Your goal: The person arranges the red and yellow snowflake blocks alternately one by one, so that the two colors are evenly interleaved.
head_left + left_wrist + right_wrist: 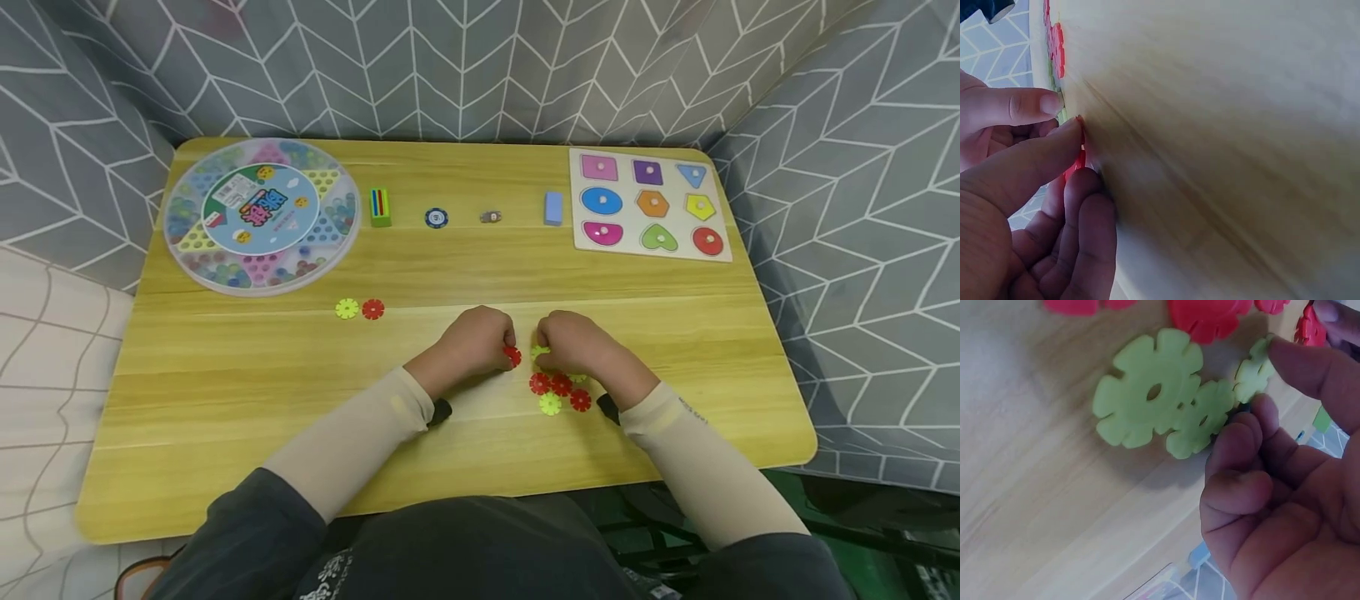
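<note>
My left hand (478, 340) pinches a red notched snowflake disc (513, 357) between thumb and fingers, close over the table. Facing it, my right hand (579, 343) holds a yellow-green snowflake disc (1254, 370) by its edge, a small gap away from the red one. Several loose discs lie beneath and in front of the right hand, among them a red disc (539, 383) and a yellow-green disc (551, 404). The right wrist view shows a large yellow-green disc (1137, 394) overlapping another. Farther left, a yellow-green disc (347, 309) and a red disc (372, 309) sit side by side.
Along the back of the wooden table (225, 400) stand a round marble board game (261, 208), a green box of coloured sticks (380, 208), a poker chip (437, 218), a small grey object (491, 217), a blue block (553, 208) and a shape puzzle board (630, 221).
</note>
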`<state>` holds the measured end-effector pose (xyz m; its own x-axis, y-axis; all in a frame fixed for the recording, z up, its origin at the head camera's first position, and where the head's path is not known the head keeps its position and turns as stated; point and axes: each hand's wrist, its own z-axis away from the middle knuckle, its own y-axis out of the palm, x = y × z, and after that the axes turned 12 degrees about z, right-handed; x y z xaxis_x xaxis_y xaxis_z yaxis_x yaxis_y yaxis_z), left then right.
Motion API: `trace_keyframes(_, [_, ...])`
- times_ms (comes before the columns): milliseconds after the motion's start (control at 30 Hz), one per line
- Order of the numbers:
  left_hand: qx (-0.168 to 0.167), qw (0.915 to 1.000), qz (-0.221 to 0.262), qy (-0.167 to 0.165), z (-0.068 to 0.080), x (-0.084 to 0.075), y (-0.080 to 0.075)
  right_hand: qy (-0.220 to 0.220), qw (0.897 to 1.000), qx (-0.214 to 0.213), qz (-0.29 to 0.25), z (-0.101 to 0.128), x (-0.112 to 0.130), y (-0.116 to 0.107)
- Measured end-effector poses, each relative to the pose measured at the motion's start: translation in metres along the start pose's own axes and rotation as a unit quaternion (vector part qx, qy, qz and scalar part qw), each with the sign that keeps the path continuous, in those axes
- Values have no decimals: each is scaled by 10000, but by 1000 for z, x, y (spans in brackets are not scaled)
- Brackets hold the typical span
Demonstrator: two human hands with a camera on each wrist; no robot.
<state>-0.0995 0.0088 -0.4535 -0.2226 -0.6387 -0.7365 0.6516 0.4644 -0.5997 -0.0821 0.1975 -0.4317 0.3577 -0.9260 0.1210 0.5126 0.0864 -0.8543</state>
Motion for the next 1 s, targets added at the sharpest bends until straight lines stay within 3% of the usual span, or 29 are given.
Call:
trace_keyframes(167, [11,10000,1,-26,-1,1,0,12,9999,21,-143,-1,-1,-1])
trace_keyframes(467, [-34,10000,40,8,0,3,-3,23,9972,-740,39,-4,3,10])
trace_keyframes(1000, [1,10000,79,-31,1,4,-4,-101,9981,-593,92,-9,7,10])
